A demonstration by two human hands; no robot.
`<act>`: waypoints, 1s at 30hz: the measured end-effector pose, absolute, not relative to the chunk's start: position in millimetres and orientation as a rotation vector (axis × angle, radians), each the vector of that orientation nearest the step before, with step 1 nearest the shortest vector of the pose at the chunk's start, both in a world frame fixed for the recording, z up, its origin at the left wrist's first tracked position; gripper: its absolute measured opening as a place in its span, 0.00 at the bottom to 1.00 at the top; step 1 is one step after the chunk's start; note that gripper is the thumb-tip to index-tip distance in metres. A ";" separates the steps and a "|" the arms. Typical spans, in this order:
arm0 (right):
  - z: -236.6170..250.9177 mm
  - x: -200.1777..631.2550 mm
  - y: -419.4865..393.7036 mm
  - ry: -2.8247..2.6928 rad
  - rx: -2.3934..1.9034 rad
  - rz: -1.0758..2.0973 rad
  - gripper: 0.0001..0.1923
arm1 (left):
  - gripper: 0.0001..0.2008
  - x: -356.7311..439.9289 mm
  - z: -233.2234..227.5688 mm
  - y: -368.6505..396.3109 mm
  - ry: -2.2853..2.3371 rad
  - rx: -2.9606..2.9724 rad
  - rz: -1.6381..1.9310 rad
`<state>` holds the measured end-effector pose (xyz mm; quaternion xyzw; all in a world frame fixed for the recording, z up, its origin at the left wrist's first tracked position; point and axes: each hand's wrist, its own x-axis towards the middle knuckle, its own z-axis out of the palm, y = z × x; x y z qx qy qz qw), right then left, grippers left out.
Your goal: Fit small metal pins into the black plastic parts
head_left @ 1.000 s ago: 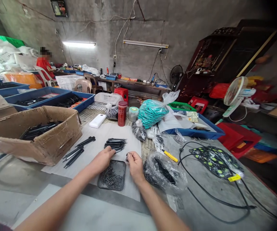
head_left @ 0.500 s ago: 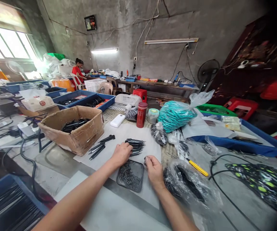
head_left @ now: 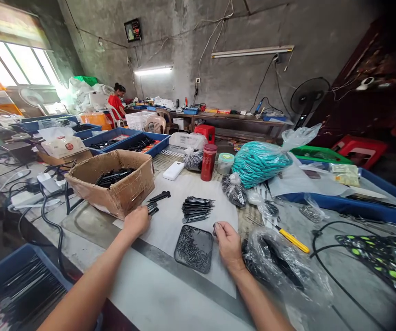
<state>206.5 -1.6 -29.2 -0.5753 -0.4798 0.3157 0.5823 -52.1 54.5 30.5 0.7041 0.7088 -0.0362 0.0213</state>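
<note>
By left hand (head_left: 136, 220): black rods (head_left: 154, 209), tips up-right

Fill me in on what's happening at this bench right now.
A person sits at a cluttered workbench. Their left hand rests on loose black sticks beside a cardboard box that holds more. Their right hand pinches something small next to a black tray of pins. A neat pile of black sticks lies on the white sheet between them.
</note>
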 end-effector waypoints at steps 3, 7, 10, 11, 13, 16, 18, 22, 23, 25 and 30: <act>-27.1 206.0 -2.6 -1.138 -1.357 0.727 0.16 | 0.10 -50.8 30.8 55.8 2.175 2.157 -0.101; -25.3 205.1 -3.3 -1.158 -1.359 0.717 0.16 | 0.11 -53.1 30.0 58.4 2.172 2.114 -0.104; -25.4 205.1 -3.2 -1.173 -1.359 0.712 0.15 | 0.10 -55.6 30.0 62.5 2.172 2.072 -0.112; -25.7 205.2 -2.9 -1.178 -1.364 0.706 0.15 | 0.09 -56.2 30.4 63.7 2.167 2.064 -0.111; -26.2 205.5 -2.3 -1.186 -1.374 0.691 0.15 | 0.08 -56.2 31.9 64.4 2.147 2.061 -0.105; -26.1 205.7 -1.5 -1.216 -1.383 0.667 0.14 | 0.08 -52.7 34.8 59.5 2.132 2.079 -0.088; -24.3 205.2 -1.7 -1.264 -1.396 0.648 0.14 | 0.09 -48.3 36.9 53.1 2.135 2.114 -0.061; -16.8 203.0 -3.7 -1.455 -1.412 0.576 0.11 | 0.08 -37.1 41.4 40.9 2.062 2.238 0.059; -14.6 202.4 -4.1 -1.523 -1.408 0.549 0.10 | 0.07 -34.2 42.6 39.2 2.033 2.254 0.101; -11.0 200.7 -4.1 -1.672 -1.418 0.475 0.09 | 0.06 -28.5 45.0 37.7 1.967 2.254 0.173; -9.0 193.9 -0.4 -2.059 -1.615 0.165 0.09 | 0.05 -13.6 49.0 41.6 1.772 2.227 0.277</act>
